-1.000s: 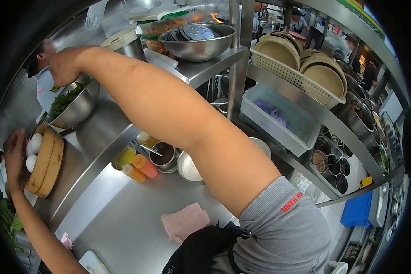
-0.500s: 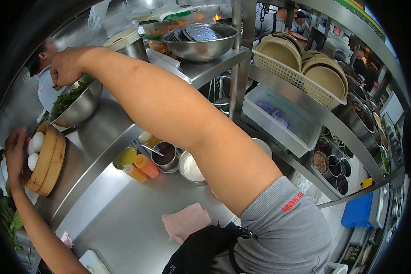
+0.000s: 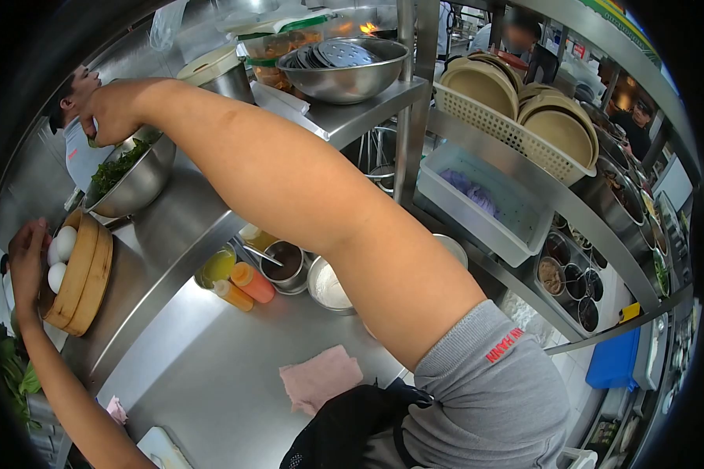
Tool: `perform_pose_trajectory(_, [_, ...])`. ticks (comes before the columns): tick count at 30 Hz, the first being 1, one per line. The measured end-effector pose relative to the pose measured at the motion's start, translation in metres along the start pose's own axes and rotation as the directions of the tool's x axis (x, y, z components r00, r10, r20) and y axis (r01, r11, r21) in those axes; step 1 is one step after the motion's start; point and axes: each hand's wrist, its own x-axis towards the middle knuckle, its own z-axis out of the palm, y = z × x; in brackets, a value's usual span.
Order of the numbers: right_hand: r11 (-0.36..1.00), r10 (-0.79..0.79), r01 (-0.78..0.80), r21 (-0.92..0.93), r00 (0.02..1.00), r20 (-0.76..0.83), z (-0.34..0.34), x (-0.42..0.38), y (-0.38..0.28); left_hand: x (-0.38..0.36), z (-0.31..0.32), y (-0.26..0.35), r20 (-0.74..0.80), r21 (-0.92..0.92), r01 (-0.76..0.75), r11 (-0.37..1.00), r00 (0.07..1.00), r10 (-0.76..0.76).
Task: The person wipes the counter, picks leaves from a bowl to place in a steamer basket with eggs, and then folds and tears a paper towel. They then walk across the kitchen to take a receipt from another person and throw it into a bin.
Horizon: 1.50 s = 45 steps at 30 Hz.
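Observation:
At the upper left, my right hand [image 3: 116, 113] is raised over a steel bowl [image 3: 150, 181] of leafy greens [image 3: 120, 168]. Its fingers are pinched together, with a bit of green at the fingertips. Lower on the same shelf, my left hand [image 3: 28, 254] is beside the eggs [image 3: 66, 241] in a round bamboo steamer [image 3: 91, 270]. The fingers of that hand are loosely bent at the steamer's left side, close to the white shells. The part of the steamer behind this hand is hidden.
Below the shelf [image 3: 188, 211] stand squeeze bottles [image 3: 252, 281], a pot of dark sauce [image 3: 288, 264] and a bowl of white powder [image 3: 327, 285]. A pink cloth [image 3: 321, 379] lies on the steel counter [image 3: 227, 359]. A metal post [image 3: 408, 133] rises at centre. People are beyond.
My right hand has shifted slightly above the bowl. My left hand stays by the eggs. Behind the bowl, a person's head has turned, and people in the background have moved.

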Motion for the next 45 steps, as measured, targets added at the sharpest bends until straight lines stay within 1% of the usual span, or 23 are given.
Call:
perform_pose_trajectory(2, [1.000,0.010,-0.010,0.005,1.000,-0.018,0.002,0.001,0.002,0.000,0.000,-0.002,0.008,-0.004,0.005,1.000,1.000,-0.005])
perform_pose_trajectory(4, [1.000,0.020,-0.019,0.010,0.999,-0.036,0.001,0.001,0.001,0.000,0.002,-0.004,-0.043,-0.023,0.002,1.000,0.999,-0.003])
perform_pose_trajectory(6, [0.998,0.028,-0.025,-0.056,0.998,0.059,-0.003,-0.001,-0.002,0.000,0.002,-0.003,-0.043,-0.018,0.001,1.000,0.999,-0.002])
perform_pose_trajectory(9, [0.996,0.015,-0.007,-0.089,0.996,0.091,-0.005,-0.003,-0.004,-0.001,0.002,-0.002,-0.047,0.006,0.007,1.000,0.999,-0.007])
perform_pose_trajectory(11, [0.996,0.015,-0.008,-0.093,0.997,0.075,-0.005,-0.002,-0.004,-0.001,0.002,-0.002,-0.050,0.026,0.016,1.000,0.999,-0.014])
perform_pose_trajectory(13, [0.995,0.015,-0.009,-0.098,0.998,0.059,-0.004,-0.003,-0.005,0.000,0.002,-0.005,-0.023,-0.054,0.028,0.998,0.999,-0.029])
perform_pose_trajectory(15, [0.997,0.003,0.000,-0.078,1.000,0.028,-0.003,-0.003,-0.004,0.002,0.001,-0.010,-0.015,-0.066,0.026,0.997,1.000,-0.027])
perform_pose_trajectory(17, [0.998,0.026,-0.023,-0.065,0.999,0.047,-0.005,-0.003,-0.005,0.004,-0.001,-0.014,-0.008,-0.077,0.024,0.997,1.000,-0.025])
perform_pose_trajectory(19, [0.998,0.049,-0.046,-0.052,0.997,0.066,-0.005,-0.003,-0.006,0.005,-0.002,-0.014,0.038,-0.120,0.017,0.993,0.999,-0.012])
perform_pose_trajectory(22, [0.998,0.037,-0.033,-0.060,0.998,0.056,-0.003,0.000,-0.004,0.003,-0.002,-0.010,0.040,-0.093,-0.009,0.996,0.999,0.013])
perform_pose_trajectory(24, [0.994,0.015,-0.009,-0.108,0.999,0.049,0.000,0.005,0.000,0.003,-0.002,-0.010,0.035,-0.079,-0.017,0.997,0.999,0.020])
perform_pose_trajectory(26, [0.995,0.028,-0.022,-0.098,0.998,0.058,-0.002,0.004,-0.001,0.003,-0.002,-0.009,0.029,-0.065,-0.025,0.998,0.999,0.027])
perform_pose_trajectory(28, [0.995,0.040,-0.034,-0.089,0.997,0.067,-0.004,0.002,-0.001,0.002,-0.001,-0.008,0.037,-0.101,-0.003,0.995,0.999,0.007])
perform_pose_trajectory(32, [0.999,0.018,-0.016,-0.044,0.999,0.036,-0.002,0.000,0.000,0.000,-0.001,-0.002,0.058,-0.107,0.039,0.994,0.998,-0.033])
perform_pose_trajectory(34, [1.000,0.002,-0.001,-0.025,1.000,0.026,-0.002,0.000,-0.001,-0.001,0.000,-0.002,0.027,-0.095,0.051,0.994,0.998,-0.049])
perform_pose_trajectory(36, [0.996,0.039,-0.033,-0.081,0.996,0.076,-0.004,0.000,-0.002,-0.001,0.000,-0.002,0.021,-0.082,0.048,0.995,0.999,-0.046])
perform_pose_trajectory(39, [0.994,0.047,-0.037,-0.100,0.994,0.102,-0.005,0.000,-0.002,-0.001,0.001,0.000,0.008,-0.069,0.049,0.996,0.999,-0.048])
perform_pose_trajectory(45, [0.994,0.045,-0.037,-0.100,0.996,0.077,-0.006,-0.003,-0.003,0.000,0.000,-0.002,0.014,-0.063,0.056,0.996,0.998,-0.055])
